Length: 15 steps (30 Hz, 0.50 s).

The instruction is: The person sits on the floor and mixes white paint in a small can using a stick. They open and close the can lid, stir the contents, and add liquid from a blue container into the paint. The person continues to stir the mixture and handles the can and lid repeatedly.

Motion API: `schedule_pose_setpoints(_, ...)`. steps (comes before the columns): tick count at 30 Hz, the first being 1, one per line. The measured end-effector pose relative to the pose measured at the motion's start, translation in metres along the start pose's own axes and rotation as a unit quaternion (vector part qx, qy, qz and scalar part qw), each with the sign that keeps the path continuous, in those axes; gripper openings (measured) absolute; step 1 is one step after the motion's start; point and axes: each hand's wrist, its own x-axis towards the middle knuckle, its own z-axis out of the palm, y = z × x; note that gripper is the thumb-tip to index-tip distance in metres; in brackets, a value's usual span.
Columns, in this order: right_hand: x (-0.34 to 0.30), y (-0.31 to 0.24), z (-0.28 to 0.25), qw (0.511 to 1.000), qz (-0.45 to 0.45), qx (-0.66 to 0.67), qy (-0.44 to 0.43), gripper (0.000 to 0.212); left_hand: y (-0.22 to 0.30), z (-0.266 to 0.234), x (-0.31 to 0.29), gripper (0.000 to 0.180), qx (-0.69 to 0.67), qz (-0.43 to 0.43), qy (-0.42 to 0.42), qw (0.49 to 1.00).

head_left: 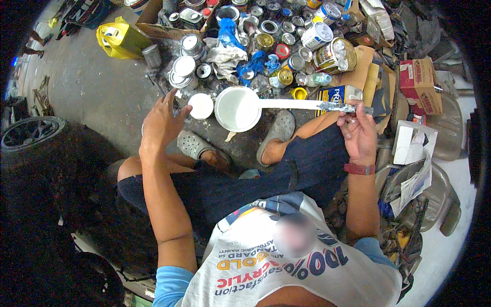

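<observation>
My right hand [358,134] grips a long flat stirring stick [294,104] by its stained end, fingers closed round it. White paint coats the stick, which reaches left over the rim of a round white paint tub [217,113]. Pale paint fills the tub, standing on the floor between my feet. On the left, my left hand [164,120] is raised with its fingers apart, holding nothing. Just right of its fingertips is a round white lid or small full container [201,106]; I cannot tell which. Beyond it stand white-topped cans [184,67].
Several paint cans, rags and a blue cloth [228,33] crowd the floor ahead. A yellow plastic bag [118,38] stands far left, a wheel [33,134] nearer left. On the right are cardboard boxes [420,86] and a grey plastic chair [424,192]. Grey clogs [197,145] are on my feet.
</observation>
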Motion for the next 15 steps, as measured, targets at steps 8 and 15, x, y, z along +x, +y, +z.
schedule_pose_setpoints(8,0.0036,0.0022,0.0042,1.0,0.004,-0.02,0.02,0.038,0.0042,-0.0016,0.0007,0.07,-0.008,-0.013,-0.005,1.0)
schedule_pose_setpoints(15,0.006,0.0045,0.0064,1.0,0.011,-0.023,0.012,0.036,0.0044,-0.0021,0.001,0.07,-0.007,-0.004,0.004,1.0)
